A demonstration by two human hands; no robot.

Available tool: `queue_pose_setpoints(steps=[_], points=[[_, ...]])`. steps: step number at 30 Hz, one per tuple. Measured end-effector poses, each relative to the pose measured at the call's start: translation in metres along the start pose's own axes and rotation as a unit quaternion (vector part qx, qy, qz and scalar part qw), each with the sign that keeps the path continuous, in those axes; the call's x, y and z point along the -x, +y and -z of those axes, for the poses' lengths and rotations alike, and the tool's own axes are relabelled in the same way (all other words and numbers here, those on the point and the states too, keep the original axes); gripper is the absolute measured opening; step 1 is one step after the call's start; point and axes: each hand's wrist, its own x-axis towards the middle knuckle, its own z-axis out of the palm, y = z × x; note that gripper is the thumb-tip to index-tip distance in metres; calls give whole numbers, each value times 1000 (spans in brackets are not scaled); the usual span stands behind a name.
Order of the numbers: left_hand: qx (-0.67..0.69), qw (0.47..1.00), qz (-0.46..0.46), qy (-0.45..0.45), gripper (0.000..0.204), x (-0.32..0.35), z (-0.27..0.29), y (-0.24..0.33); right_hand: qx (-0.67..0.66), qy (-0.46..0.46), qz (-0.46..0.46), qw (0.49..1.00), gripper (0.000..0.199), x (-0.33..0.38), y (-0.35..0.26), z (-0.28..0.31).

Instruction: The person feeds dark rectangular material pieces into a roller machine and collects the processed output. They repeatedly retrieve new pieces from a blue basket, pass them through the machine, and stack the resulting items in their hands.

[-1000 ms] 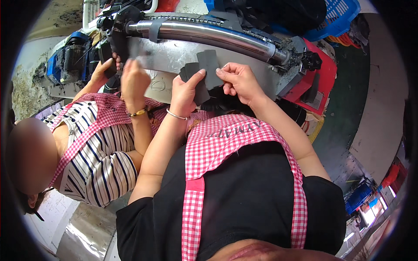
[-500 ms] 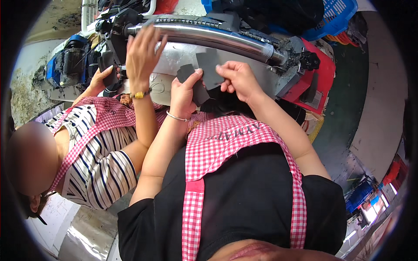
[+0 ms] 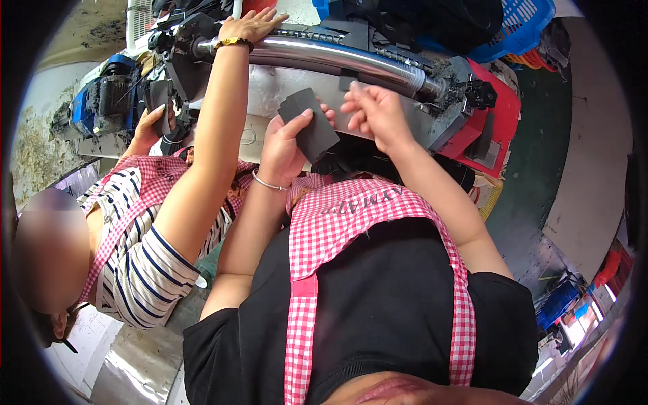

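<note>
I am holding a small stack of dark grey flat pieces (image 3: 309, 129), cut to an angular shape, up in front of my chest and just short of the machine. They look thin and light, probably a stiff sheet stock like card or leatherboard, since they are standing straight out of my grip without drooping. I judge them matte rather than slippery, but a loose stack can fan or slide apart, so the lower edge, where thumb and fingers can clamp all layers at once, is the sensible place to take hold.

My left hand (image 3: 282, 154) is doing just that: it is closed on the stack from below, thumb lying across the face, a thin bangle (image 3: 268, 183) on the wrist. My right hand (image 3: 376, 115) is hovering just beside the top corner, fingers loosely spread and curled, holding nothing that I can make out.

Behind the pieces a long shiny metal roller (image 3: 337, 59) is running across the machine, with a red housing (image 3: 496, 121) at its right end. To my left a co-worker in a striped top is reaching one hand (image 3: 253, 23) up onto the roller, and the other hand (image 3: 152, 121) is holding a similar dark piece near a blue motor (image 3: 108, 101).
</note>
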Motion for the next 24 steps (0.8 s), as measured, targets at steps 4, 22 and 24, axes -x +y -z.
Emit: queue_pose_setpoints(steps=[4,22,24], points=[[-96,992,-85,6,26,-6,0,-6,210,-36,127,969,29,17,13,-12],[-72,993,-65,69,21,-3,-2,-6,157,-80,66,982,18,20,11,-4],[-57,994,-49,81,21,-3,0,-7,71,-106,-1,992,20,20,5,0]])
